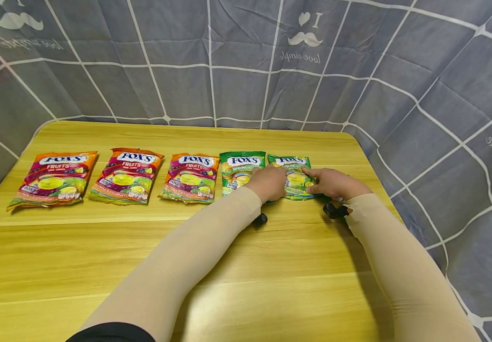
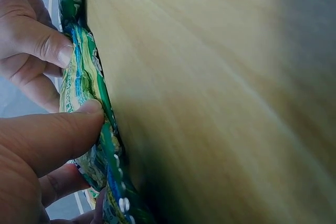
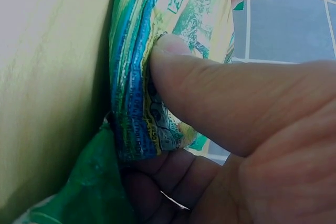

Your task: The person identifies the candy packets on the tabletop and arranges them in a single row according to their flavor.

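Two green Fox's Spring Tea candy bags lie side by side on the table. My left hand [image 1: 270,183] reaches between them, covering the lower right of the left green bag [image 1: 242,164] and the left edge of the right green bag [image 1: 295,180]. On that right bag's other edge is my right hand [image 1: 334,183], its thumb [image 3: 184,74] on the printed front and fingers curled at the side. In the left wrist view, my left thumb [image 2: 63,132] presses the bag's crinkled near end. Both hands grip this bag. More green wrapping [image 3: 86,182] shows below my right hand.
Three orange-and-purple Fox's Fruits bags stand in line to the left: the far-left bag [image 1: 53,178], a middle bag [image 1: 126,176] and a nearer bag [image 1: 191,178]. The wooden table [image 1: 237,266] meets a grey checked cloth [image 1: 177,90] behind and at the sides.
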A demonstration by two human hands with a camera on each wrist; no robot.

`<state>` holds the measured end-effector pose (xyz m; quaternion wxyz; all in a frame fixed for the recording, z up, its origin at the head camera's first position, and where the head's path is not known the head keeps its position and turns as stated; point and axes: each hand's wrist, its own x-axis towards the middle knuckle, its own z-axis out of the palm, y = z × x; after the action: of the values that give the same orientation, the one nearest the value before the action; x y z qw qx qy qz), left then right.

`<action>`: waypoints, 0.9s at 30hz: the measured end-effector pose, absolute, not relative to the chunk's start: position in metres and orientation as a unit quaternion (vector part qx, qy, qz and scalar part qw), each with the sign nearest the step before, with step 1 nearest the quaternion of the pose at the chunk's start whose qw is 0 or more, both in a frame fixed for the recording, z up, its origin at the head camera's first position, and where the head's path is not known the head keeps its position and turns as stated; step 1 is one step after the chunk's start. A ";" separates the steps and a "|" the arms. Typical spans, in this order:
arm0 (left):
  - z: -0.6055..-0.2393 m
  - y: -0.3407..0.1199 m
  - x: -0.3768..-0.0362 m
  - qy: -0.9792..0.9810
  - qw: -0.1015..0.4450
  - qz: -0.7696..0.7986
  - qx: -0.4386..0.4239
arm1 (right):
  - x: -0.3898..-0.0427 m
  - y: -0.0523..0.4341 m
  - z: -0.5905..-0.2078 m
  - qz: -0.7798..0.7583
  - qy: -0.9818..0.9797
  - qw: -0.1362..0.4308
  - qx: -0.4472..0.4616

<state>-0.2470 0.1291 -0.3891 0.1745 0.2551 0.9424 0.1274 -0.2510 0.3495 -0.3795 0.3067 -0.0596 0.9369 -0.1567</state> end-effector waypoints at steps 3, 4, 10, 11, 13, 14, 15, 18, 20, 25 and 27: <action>-0.389 0.129 -0.247 0.942 0.175 0.128 0.256 | -0.250 0.349 -0.379 -0.152 0.939 0.303 -0.062; -0.389 0.129 -0.247 0.942 0.175 0.129 0.256 | -0.250 0.349 -0.379 -0.150 0.939 0.302 -0.063; -0.389 0.129 -0.246 0.943 0.173 0.129 0.253 | -0.249 0.348 -0.378 -0.147 0.941 0.298 -0.062; -0.389 0.129 -0.246 0.943 0.172 0.128 0.253 | -0.249 0.348 -0.378 -0.146 0.942 0.297 -0.064; -0.389 0.129 -0.246 0.944 0.171 0.128 0.253 | -0.249 0.348 -0.379 -0.142 0.943 0.292 -0.069; -0.389 0.129 -0.246 0.944 0.171 0.128 0.253 | -0.249 0.348 -0.379 -0.141 0.944 0.290 -0.070; -0.389 0.129 -0.246 0.944 0.171 0.128 0.252 | -0.249 0.348 -0.379 -0.140 0.945 0.288 -0.072; -0.389 0.129 -0.245 0.944 0.171 0.128 0.252 | -0.248 0.348 -0.379 -0.141 0.944 0.288 -0.073; -0.389 0.129 -0.245 0.944 0.171 0.128 0.252 | -0.248 0.348 -0.379 -0.142 0.945 0.287 -0.074; -0.389 0.129 -0.245 0.945 0.169 0.124 0.252 | -0.248 0.349 -0.379 -0.145 0.945 0.284 -0.076; -0.389 0.129 -0.245 0.945 0.166 0.121 0.253 | -0.248 0.349 -0.379 -0.145 0.945 0.283 -0.075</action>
<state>-0.2445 0.1286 -0.3889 0.1661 0.2534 0.9453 0.1208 -0.2478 0.3491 -0.3790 0.2830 -0.0754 0.9451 -0.1451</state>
